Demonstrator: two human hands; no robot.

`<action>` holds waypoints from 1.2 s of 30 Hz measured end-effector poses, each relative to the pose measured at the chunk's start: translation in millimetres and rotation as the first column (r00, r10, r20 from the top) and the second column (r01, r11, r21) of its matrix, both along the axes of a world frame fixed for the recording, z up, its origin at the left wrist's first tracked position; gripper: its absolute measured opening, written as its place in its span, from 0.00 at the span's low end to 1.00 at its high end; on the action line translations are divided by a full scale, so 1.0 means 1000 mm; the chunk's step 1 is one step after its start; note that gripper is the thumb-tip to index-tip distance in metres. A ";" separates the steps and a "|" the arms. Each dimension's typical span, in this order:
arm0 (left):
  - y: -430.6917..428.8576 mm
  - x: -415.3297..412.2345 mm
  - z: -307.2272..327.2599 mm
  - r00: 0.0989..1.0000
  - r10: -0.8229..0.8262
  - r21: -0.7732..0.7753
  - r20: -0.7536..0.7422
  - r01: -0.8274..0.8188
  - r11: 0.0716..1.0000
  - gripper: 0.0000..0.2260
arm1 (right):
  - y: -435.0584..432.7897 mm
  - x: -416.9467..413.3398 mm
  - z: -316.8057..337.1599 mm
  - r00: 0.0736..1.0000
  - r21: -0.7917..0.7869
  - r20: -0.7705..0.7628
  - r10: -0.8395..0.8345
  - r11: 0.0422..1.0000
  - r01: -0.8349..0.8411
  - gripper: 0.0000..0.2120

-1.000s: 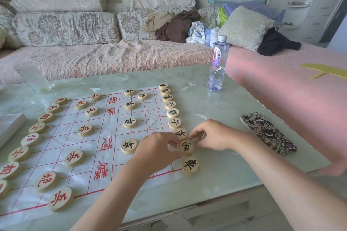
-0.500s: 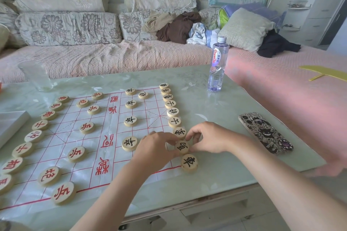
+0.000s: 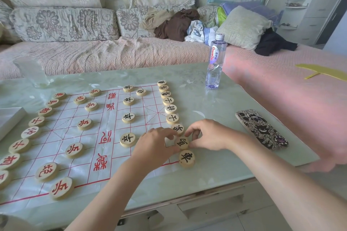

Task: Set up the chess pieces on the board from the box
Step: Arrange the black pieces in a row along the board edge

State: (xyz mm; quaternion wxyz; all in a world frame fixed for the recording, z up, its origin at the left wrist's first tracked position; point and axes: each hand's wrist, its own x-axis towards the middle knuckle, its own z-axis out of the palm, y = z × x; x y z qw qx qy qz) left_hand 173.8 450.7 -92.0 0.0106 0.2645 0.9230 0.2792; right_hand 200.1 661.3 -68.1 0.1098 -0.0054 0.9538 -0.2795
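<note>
Nearly there: the black piece (image 3: pixel 182 143) lies second from the near end of the back row on the board's right side, just beside the corner piece (image 3: pixel 186 158), and both hands are on it. The left hand (image 3: pixel 156 146) curls its fingertips against the piece's left rim. The right hand (image 3: pixel 206 135) pinches the opposite rim between thumb and forefinger, so the piece is held from both sides while it lies flat on the board (image 3: pixel 62 133).

I judge this a last straightening rather than a placing. The black back row shows nine pieces in line, and the red ranks opposite are laid out too. One black cannon and one black soldier may lie hidden under the left hand; I cannot tell.

The box (image 3: pixel 9 118) sits at the left edge of the table (image 3: pixel 216 170), well apart. A water bottle (image 3: pixel 216 62) and a phone (image 3: pixel 262 129) rest off the board to the right.

Against the frames of a second ago, both hands remain on the same piece, which has barely shifted; only the view has moved a little.
</note>
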 end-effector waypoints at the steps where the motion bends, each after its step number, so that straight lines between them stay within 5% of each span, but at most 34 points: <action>1: -0.002 0.003 0.002 1.000 -0.002 0.016 -0.024 0.002 1.000 0.16 | 0.000 0.002 0.001 1.000 0.002 -0.013 -0.008 1.000 0.008 0.14; 5: -0.006 0.017 0.007 0.999 -0.026 0.001 -0.047 0.026 1.000 0.08 | -0.003 0.014 0.006 0.997 0.039 -0.071 -0.036 0.998 0.039 0.09; 14: -0.013 0.044 0.005 0.996 -0.062 -0.082 -0.069 0.056 0.995 0.11 | -0.006 0.043 0.001 1.000 0.068 -0.005 0.003 0.998 -0.003 0.21; 19: -0.010 0.050 0.004 0.996 -0.047 -0.062 -0.076 0.042 0.997 0.20 | -0.006 0.050 0.000 0.999 0.038 0.018 0.037 0.999 -0.038 0.19; 36: -0.005 0.052 0.005 1.000 0.006 0.005 0.014 -0.006 1.000 0.11 | -0.008 0.051 -0.002 0.999 0.013 0.002 0.054 0.998 -0.054 0.13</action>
